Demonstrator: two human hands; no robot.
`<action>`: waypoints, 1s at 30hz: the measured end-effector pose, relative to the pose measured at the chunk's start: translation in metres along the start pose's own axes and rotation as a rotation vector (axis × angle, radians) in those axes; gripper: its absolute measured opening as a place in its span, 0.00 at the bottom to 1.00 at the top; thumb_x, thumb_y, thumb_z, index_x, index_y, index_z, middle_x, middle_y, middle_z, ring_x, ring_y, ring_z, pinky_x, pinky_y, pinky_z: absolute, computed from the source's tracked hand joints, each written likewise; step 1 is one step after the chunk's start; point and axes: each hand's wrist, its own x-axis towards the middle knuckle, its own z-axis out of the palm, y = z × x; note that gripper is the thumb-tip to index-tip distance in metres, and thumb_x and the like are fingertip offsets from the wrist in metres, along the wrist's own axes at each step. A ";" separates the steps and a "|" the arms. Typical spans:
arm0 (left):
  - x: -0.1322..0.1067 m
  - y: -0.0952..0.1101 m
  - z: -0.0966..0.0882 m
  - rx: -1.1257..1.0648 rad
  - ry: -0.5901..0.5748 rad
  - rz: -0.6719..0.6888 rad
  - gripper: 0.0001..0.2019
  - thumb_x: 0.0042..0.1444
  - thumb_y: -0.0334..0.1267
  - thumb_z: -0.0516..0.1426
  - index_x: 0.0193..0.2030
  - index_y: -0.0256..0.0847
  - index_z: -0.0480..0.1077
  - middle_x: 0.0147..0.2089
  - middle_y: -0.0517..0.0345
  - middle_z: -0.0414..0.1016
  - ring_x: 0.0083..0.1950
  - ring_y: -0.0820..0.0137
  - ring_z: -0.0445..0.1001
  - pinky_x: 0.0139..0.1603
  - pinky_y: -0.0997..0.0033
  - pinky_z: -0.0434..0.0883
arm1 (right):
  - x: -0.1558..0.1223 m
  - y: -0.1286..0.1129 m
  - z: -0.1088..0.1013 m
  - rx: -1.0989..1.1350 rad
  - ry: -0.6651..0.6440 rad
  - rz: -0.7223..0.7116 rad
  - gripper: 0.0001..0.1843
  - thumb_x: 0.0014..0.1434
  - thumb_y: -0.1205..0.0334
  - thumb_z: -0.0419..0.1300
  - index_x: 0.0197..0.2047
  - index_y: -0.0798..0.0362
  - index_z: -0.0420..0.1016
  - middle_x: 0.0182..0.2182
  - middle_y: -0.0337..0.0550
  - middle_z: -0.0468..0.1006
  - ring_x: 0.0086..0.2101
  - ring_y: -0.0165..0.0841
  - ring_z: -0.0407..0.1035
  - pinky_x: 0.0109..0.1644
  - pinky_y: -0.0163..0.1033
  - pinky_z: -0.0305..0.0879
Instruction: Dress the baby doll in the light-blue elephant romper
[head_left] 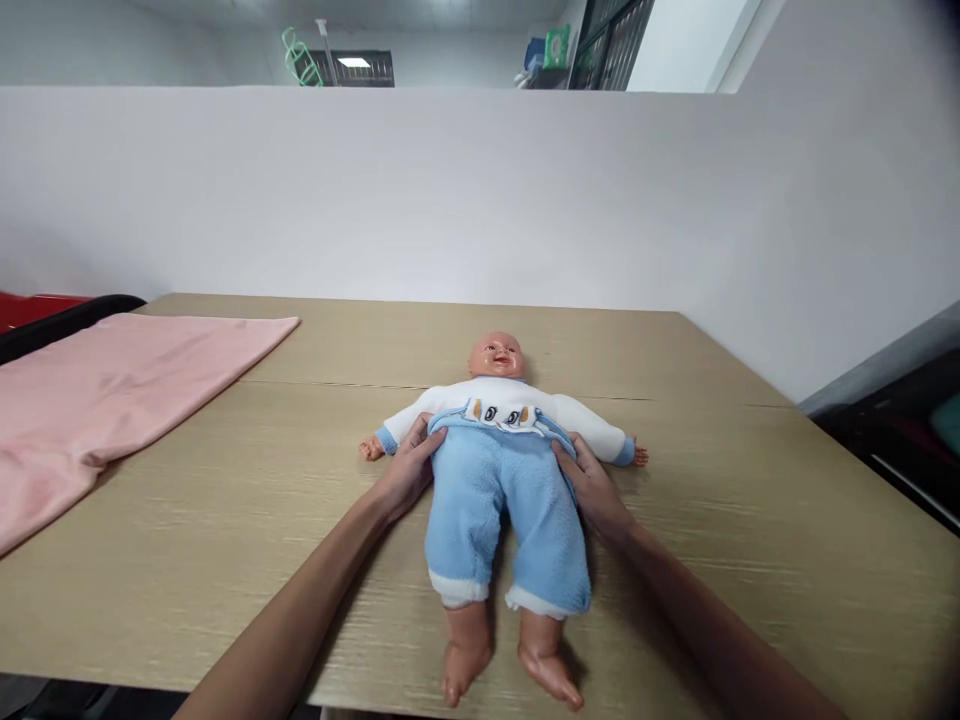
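A white partition is standing along the far edge of the wooden worktop. A pink cloth is lying flat over the worktop's left end and hanging a little past its near edge, well apart from the hands. A doll is lying on its back at the middle of the worktop, head toward the partition, arms spread, bare feet pointing at the near edge. It is wearing blue trousers, and the hem of its white top is overlapping their waistband. The left hand and right hand are flanking the doll's waist, just below its outstretched sleeves. The fingers of each are closing on the waistband, gripping it at either side.
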 end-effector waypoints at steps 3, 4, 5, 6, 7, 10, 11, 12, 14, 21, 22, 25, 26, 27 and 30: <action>0.005 -0.003 -0.008 0.114 -0.048 0.027 0.17 0.62 0.49 0.69 0.51 0.45 0.76 0.47 0.56 0.80 0.48 0.63 0.76 0.53 0.66 0.70 | 0.004 -0.005 -0.005 -0.074 -0.072 -0.042 0.29 0.60 0.32 0.70 0.55 0.42 0.82 0.55 0.43 0.86 0.60 0.49 0.75 0.72 0.52 0.68; 0.006 -0.002 -0.010 0.158 -0.067 0.032 0.17 0.62 0.50 0.69 0.51 0.44 0.77 0.48 0.55 0.80 0.49 0.62 0.76 0.53 0.66 0.70 | 0.005 -0.007 -0.007 -0.095 -0.101 -0.053 0.30 0.59 0.32 0.70 0.55 0.43 0.83 0.54 0.43 0.86 0.61 0.49 0.75 0.72 0.52 0.67; 0.006 0.000 -0.012 0.195 -0.084 0.035 0.17 0.61 0.51 0.69 0.50 0.43 0.78 0.47 0.55 0.80 0.48 0.62 0.75 0.53 0.66 0.70 | 0.005 -0.010 -0.009 -0.115 -0.127 -0.063 0.31 0.59 0.32 0.71 0.55 0.44 0.83 0.54 0.44 0.86 0.60 0.50 0.75 0.71 0.52 0.68; 0.006 0.003 -0.014 0.222 -0.098 0.034 0.18 0.60 0.51 0.70 0.48 0.42 0.78 0.46 0.55 0.79 0.47 0.62 0.75 0.52 0.66 0.70 | 0.004 -0.014 -0.011 -0.132 -0.150 -0.069 0.31 0.59 0.32 0.71 0.55 0.45 0.84 0.53 0.45 0.86 0.60 0.50 0.75 0.70 0.53 0.68; 0.006 0.006 -0.014 0.239 -0.108 0.032 0.18 0.59 0.52 0.71 0.46 0.42 0.78 0.44 0.56 0.78 0.46 0.63 0.74 0.51 0.66 0.69 | 0.003 -0.018 -0.013 -0.149 -0.168 -0.076 0.31 0.59 0.32 0.71 0.55 0.46 0.84 0.53 0.45 0.86 0.59 0.50 0.75 0.69 0.53 0.69; 0.003 0.023 -0.011 0.321 -0.150 0.045 0.19 0.57 0.54 0.71 0.42 0.41 0.79 0.41 0.58 0.76 0.44 0.63 0.71 0.48 0.67 0.67 | -0.001 -0.035 -0.015 -0.226 -0.199 -0.117 0.25 0.61 0.36 0.71 0.48 0.48 0.85 0.49 0.45 0.86 0.54 0.48 0.76 0.65 0.49 0.70; 0.003 0.030 -0.008 0.350 -0.160 0.055 0.19 0.57 0.54 0.71 0.41 0.40 0.79 0.40 0.58 0.75 0.44 0.64 0.70 0.48 0.67 0.66 | -0.001 -0.042 -0.015 -0.259 -0.202 -0.141 0.22 0.60 0.39 0.72 0.45 0.48 0.85 0.46 0.44 0.85 0.51 0.46 0.75 0.63 0.47 0.70; 0.002 0.036 -0.004 0.383 -0.168 0.067 0.18 0.58 0.54 0.71 0.40 0.40 0.79 0.41 0.58 0.75 0.44 0.64 0.70 0.48 0.67 0.65 | -0.001 -0.049 -0.013 -0.288 -0.202 -0.169 0.19 0.60 0.41 0.73 0.41 0.49 0.84 0.43 0.43 0.83 0.48 0.44 0.74 0.60 0.46 0.70; 0.002 0.049 0.004 0.475 -0.189 0.096 0.17 0.61 0.53 0.69 0.41 0.41 0.79 0.42 0.58 0.74 0.46 0.64 0.69 0.48 0.68 0.64 | 0.004 -0.062 -0.007 -0.305 -0.195 -0.216 0.18 0.59 0.43 0.74 0.38 0.48 0.81 0.40 0.42 0.80 0.44 0.41 0.72 0.56 0.43 0.70; 0.019 0.060 0.012 0.620 -0.137 0.131 0.20 0.64 0.59 0.64 0.43 0.43 0.74 0.36 0.62 0.71 0.38 0.67 0.67 0.39 0.70 0.63 | 0.048 -0.061 0.015 -0.236 -0.124 -0.153 0.25 0.60 0.33 0.68 0.43 0.45 0.71 0.33 0.36 0.79 0.34 0.36 0.72 0.37 0.38 0.68; 0.022 0.057 0.009 0.618 -0.117 0.107 0.20 0.64 0.59 0.64 0.43 0.43 0.75 0.35 0.62 0.71 0.38 0.67 0.67 0.39 0.70 0.64 | 0.051 -0.055 0.015 -0.247 -0.099 -0.144 0.27 0.58 0.31 0.68 0.42 0.45 0.70 0.33 0.37 0.79 0.34 0.37 0.72 0.37 0.38 0.68; 0.026 0.048 -0.003 0.637 -0.100 0.052 0.19 0.64 0.57 0.64 0.41 0.42 0.79 0.38 0.57 0.78 0.44 0.59 0.73 0.49 0.63 0.69 | 0.049 -0.036 0.009 -0.296 -0.046 -0.132 0.29 0.55 0.30 0.70 0.40 0.47 0.74 0.36 0.42 0.82 0.40 0.41 0.74 0.44 0.43 0.71; 0.025 0.044 -0.008 0.635 -0.093 0.048 0.17 0.63 0.55 0.64 0.40 0.42 0.79 0.40 0.55 0.80 0.49 0.55 0.74 0.54 0.60 0.69 | 0.045 -0.031 0.005 -0.313 -0.041 -0.127 0.28 0.55 0.30 0.70 0.38 0.48 0.76 0.36 0.43 0.82 0.41 0.43 0.74 0.47 0.44 0.71; 0.023 0.041 -0.012 0.628 -0.079 0.047 0.15 0.62 0.53 0.65 0.40 0.43 0.80 0.42 0.53 0.81 0.53 0.51 0.74 0.59 0.58 0.68 | 0.039 -0.027 0.001 -0.327 -0.040 -0.121 0.28 0.55 0.30 0.70 0.35 0.48 0.77 0.36 0.44 0.82 0.42 0.44 0.74 0.50 0.46 0.71; 0.016 0.032 -0.022 0.575 -0.016 0.052 0.09 0.57 0.45 0.67 0.41 0.44 0.80 0.49 0.51 0.83 0.65 0.45 0.70 0.69 0.54 0.64 | 0.021 -0.017 -0.010 -0.335 -0.014 -0.094 0.28 0.55 0.29 0.70 0.31 0.48 0.79 0.34 0.43 0.82 0.41 0.46 0.73 0.55 0.49 0.71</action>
